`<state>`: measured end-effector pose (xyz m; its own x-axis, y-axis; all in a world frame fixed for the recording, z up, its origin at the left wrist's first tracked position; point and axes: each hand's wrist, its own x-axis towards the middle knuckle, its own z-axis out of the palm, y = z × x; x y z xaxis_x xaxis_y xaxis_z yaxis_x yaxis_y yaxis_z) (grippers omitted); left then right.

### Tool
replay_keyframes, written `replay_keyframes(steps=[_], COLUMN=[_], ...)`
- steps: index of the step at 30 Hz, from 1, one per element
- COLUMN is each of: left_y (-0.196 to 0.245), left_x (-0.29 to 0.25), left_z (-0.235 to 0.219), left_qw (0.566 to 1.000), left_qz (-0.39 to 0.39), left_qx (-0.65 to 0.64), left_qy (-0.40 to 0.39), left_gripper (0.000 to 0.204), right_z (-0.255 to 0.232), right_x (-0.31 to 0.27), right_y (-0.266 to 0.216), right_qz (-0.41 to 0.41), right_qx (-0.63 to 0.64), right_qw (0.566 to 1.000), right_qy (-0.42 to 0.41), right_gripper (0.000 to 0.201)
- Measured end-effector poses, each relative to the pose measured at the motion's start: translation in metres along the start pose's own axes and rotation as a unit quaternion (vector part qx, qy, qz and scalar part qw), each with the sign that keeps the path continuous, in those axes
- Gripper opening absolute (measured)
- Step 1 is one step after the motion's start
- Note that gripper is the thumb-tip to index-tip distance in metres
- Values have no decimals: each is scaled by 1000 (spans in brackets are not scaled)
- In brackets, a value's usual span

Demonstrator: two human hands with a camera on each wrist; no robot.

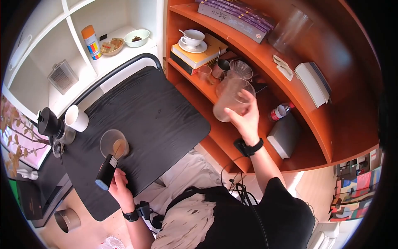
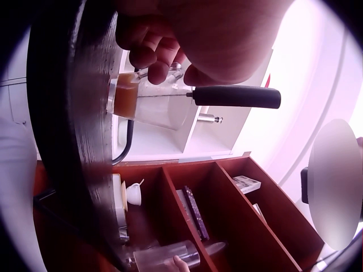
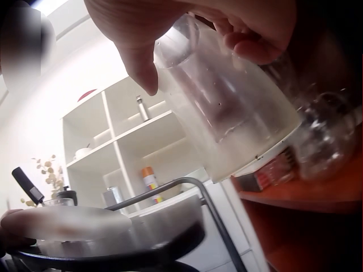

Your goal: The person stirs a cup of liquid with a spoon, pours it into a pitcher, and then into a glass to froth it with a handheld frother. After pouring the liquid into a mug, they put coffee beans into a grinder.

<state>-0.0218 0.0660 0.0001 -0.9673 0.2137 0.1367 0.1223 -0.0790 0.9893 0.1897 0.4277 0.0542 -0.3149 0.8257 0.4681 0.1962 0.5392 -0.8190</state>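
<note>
My right hand [image 1: 247, 118] grips a large clear cup [image 3: 227, 113], thumb on one side and fingers on the other. The cup is tilted in front of the orange-brown shelf. On the black table stands a clear glass [image 2: 164, 107] with brown liquid [image 2: 126, 95] in its base. A handheld milk frother [image 1: 107, 172] leans in that glass, its wire down toward the liquid and its black handle [image 2: 237, 97] above the rim. Beside the handle is my left hand [image 1: 120, 190], fingers loosely curled, nothing between them.
A white mug [image 1: 76, 118] and a black-topped grinder [image 1: 49, 122] stand at the table's left edge. On the shelf are a white cup and saucer [image 1: 193, 39] on books, a ribbed glass dripper [image 1: 241, 69], a bottle [image 1: 280, 112] and a grey book [image 1: 284, 137].
</note>
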Motion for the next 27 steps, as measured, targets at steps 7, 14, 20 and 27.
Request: replay_keyframes(steps=[7, 14, 20, 27], left_y=[2, 2, 1, -9], left_x=[1, 1, 1, -4], left_z=[-5, -4, -2, -11], left_qw=[998, 999, 999, 998], left_qz=[11, 17, 15, -52], left_qx=[19, 33, 40, 22], left_qy=[-51, -29, -32, -13], left_gripper=[23, 23, 21, 39], right_z=[-62, -47, -38, -30], right_x=[-8, 0, 7, -8], right_y=[50, 89, 125, 100], right_qz=[100, 150, 134, 33], right_qx=[-16, -57, -55, -157], right_qw=[988, 968, 969, 939], right_qy=[118, 192, 202, 303], right_gripper=[79, 82, 84, 86])
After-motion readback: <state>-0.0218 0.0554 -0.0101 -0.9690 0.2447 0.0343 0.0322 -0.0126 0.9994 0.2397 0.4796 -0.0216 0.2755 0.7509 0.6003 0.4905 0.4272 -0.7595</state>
